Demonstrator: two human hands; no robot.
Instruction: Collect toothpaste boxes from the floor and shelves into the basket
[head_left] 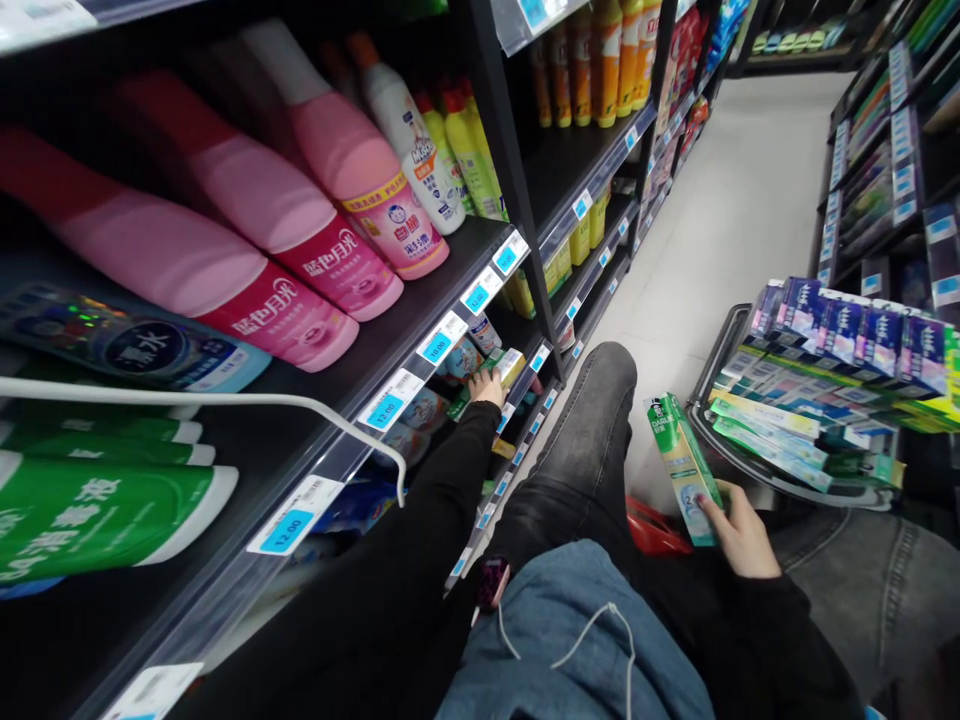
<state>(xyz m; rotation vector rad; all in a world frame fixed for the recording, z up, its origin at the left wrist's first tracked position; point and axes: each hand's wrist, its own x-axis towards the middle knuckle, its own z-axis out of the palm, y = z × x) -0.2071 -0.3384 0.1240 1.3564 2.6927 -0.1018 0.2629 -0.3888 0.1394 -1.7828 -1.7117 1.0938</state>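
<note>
My right hand (pixel 742 535) grips a green Darlie toothpaste box (pixel 679 460) near its lower end, thumb across the front. The box tilts upright beside a black shopping basket (pixel 699 385). My left hand (pixel 487 386) reaches onto a low shelf at the left. Its fingers are curled over a small green and yellow box (pixel 512 368); the fingertips are partly hidden. In the basket stand several blue and purple toothpaste boxes (pixel 844 335), with green and pale boxes (pixel 769 440) lying flat in front of them.
Pink bottles (pixel 300 300) and green bottles (pixel 112 515) fill the upper left shelf. A white metal hook (pixel 322 405) juts out over the shelf edge (pixel 405 395). My bent knee (pixel 607 385) is between shelf and basket. Another rack (pixel 892 150) lines the aisle's right side.
</note>
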